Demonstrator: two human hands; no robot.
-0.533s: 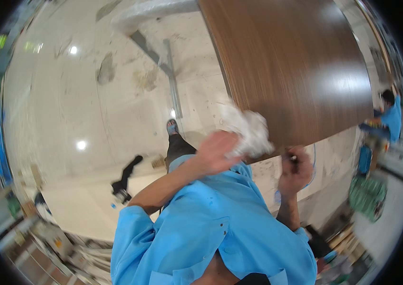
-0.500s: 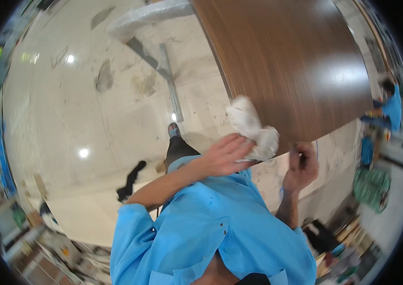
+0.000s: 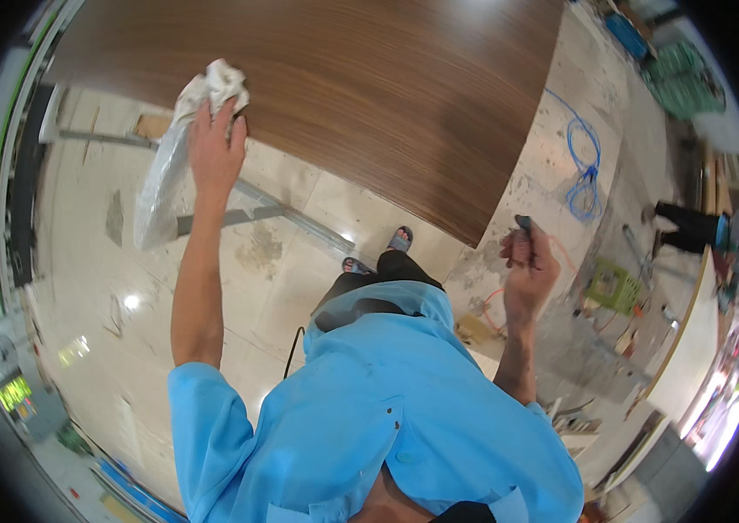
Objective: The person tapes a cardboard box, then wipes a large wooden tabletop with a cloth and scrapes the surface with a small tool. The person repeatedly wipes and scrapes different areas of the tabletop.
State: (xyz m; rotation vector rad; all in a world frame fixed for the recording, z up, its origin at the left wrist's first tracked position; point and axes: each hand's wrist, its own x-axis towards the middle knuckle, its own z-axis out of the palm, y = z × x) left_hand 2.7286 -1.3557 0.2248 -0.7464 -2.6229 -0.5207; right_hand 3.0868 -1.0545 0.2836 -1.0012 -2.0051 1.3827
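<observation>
A crumpled white cloth (image 3: 226,80) lies at the near left edge of a large brown wood-grain panel (image 3: 387,96). My left hand (image 3: 215,148) reaches far forward with its fingers closed over that cloth, pressing it against the panel. Beyond the panel's near right corner, my right hand (image 3: 530,261) is held in the air, apart from the surface. Its fingers are curled around a small dark object (image 3: 523,222), of which only the tip shows, so its kind is unclear.
Clear plastic wrapping (image 3: 163,192) hangs below the panel, near a grey metal frame (image 3: 299,228) on the pale floor. To the right lie a coiled blue hose (image 3: 585,174), a green crate (image 3: 613,286) and a green bundle (image 3: 681,78). Another person (image 3: 692,228) is farther right.
My left hand has carried the cloth forward and left along the panel. The view has turned, so the panel now spreads across the top. My right hand remains curled, off the panel's corner.
</observation>
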